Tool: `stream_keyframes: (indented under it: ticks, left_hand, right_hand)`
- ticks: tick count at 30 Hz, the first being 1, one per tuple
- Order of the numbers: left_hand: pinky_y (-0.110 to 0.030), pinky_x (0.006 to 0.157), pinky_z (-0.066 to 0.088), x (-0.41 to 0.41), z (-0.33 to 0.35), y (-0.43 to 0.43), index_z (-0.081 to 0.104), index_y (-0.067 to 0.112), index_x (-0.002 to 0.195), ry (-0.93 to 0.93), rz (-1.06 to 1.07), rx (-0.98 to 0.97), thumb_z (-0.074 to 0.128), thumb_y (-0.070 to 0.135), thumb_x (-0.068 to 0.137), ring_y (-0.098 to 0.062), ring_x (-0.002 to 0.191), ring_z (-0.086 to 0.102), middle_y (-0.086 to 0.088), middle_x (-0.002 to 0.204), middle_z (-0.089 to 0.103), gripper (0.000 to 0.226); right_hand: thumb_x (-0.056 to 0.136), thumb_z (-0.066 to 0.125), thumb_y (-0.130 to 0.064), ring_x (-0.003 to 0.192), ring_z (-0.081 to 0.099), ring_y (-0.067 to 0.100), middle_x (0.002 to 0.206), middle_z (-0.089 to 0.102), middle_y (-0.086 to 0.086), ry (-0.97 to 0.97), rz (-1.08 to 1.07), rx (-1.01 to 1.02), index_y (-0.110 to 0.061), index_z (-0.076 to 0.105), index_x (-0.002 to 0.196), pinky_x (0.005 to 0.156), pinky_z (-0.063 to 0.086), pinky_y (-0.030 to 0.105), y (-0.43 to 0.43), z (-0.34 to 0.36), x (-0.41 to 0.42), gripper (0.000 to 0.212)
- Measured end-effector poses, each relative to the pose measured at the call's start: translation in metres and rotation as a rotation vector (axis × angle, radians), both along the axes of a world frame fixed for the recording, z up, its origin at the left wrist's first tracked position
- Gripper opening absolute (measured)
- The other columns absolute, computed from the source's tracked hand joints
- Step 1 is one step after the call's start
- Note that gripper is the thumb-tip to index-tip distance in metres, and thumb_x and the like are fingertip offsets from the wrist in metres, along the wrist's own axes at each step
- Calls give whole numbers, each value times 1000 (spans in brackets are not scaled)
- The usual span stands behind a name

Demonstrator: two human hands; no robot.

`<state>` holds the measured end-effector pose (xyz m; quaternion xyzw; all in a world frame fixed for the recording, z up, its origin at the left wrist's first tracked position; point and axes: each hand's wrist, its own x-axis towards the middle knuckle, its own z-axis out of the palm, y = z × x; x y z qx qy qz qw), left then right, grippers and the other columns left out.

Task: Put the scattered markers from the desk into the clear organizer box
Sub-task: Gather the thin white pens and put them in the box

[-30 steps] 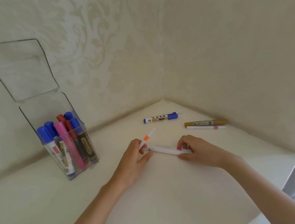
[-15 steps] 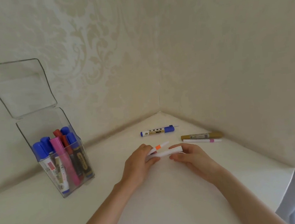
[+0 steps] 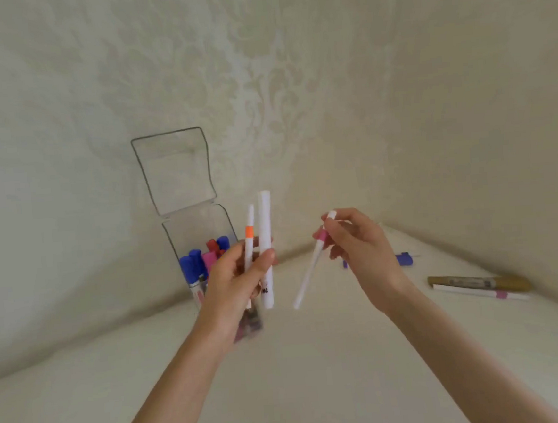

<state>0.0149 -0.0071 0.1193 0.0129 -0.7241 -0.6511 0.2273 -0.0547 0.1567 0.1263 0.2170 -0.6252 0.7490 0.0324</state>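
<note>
My left hand (image 3: 235,283) is raised above the desk and grips two white markers upright: a thin one with an orange band (image 3: 249,237) and a thicker plain white one (image 3: 266,245). My right hand (image 3: 362,248) holds a thin white marker with a pink band (image 3: 312,265), tilted down to the left. The clear organizer box (image 3: 198,224) stands behind my left hand with its lid open and several blue, red and pink markers inside. On the desk at the right lie a blue-capped marker (image 3: 403,259), a gold marker (image 3: 477,283) and a thin white marker with a pink band (image 3: 481,294).
The white desk (image 3: 317,375) fits into a corner between two pale patterned walls (image 3: 293,76). The loose markers lie close to the right wall. The box's lower part is hidden by my left hand.
Both hands rose from the desk with the markers. The left hand now holds two upright, and the right holds one pink-banded marker. The view swung left, bringing the box toward the centre.
</note>
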Motion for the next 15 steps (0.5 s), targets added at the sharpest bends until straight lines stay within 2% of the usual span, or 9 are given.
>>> stream_keyframes:
  ticks: [3, 6, 8, 12, 15]
  left_hand:
    - [-18, 42, 30, 12, 21, -39, 62, 3, 88, 72, 153, 41, 60, 19, 85, -8, 41, 34, 12, 45, 46, 17]
    - [-21, 46, 33, 18, 31, -69, 62, 0, 94, 114, 260, 54, 58, 19, 87, -8, 44, 35, 13, 45, 41, 20]
    - [-20, 47, 33, 20, 31, -82, 64, 4, 95, 127, 306, 77, 58, 19, 87, -10, 46, 34, 8, 51, 41, 18]
    - [-19, 48, 35, 23, 22, -91, 67, 13, 93, 105, 332, 87, 61, 20, 85, -13, 50, 34, -2, 67, 45, 12]
    - [-27, 53, 34, 24, 18, -88, 67, 20, 90, 86, 306, 107, 64, 19, 83, -11, 49, 36, -2, 68, 49, 8]
  right_hand:
    - [92, 52, -9, 60, 60, 1, 76, 67, 2, 102, -24, -80, -5, 58, 101, 53, 47, 16, -34, 34, 3, 11]
    - [91, 53, -8, 65, 62, 3, 76, 65, -1, 191, -43, -80, -10, 58, 95, 59, 50, 19, -65, 54, -2, 7]
    - [90, 54, -9, 67, 63, 2, 76, 64, -5, 256, -37, 44, -17, 57, 91, 62, 50, 16, -84, 54, -7, 9]
    - [90, 54, -13, 74, 60, 6, 86, 63, 1, 389, -41, 387, -20, 49, 109, 63, 45, 7, -110, 34, -15, 20]
    - [89, 55, -17, 72, 52, 6, 88, 65, 1, 514, -89, 639, -22, 48, 98, 58, 40, 14, -115, 18, -18, 12]
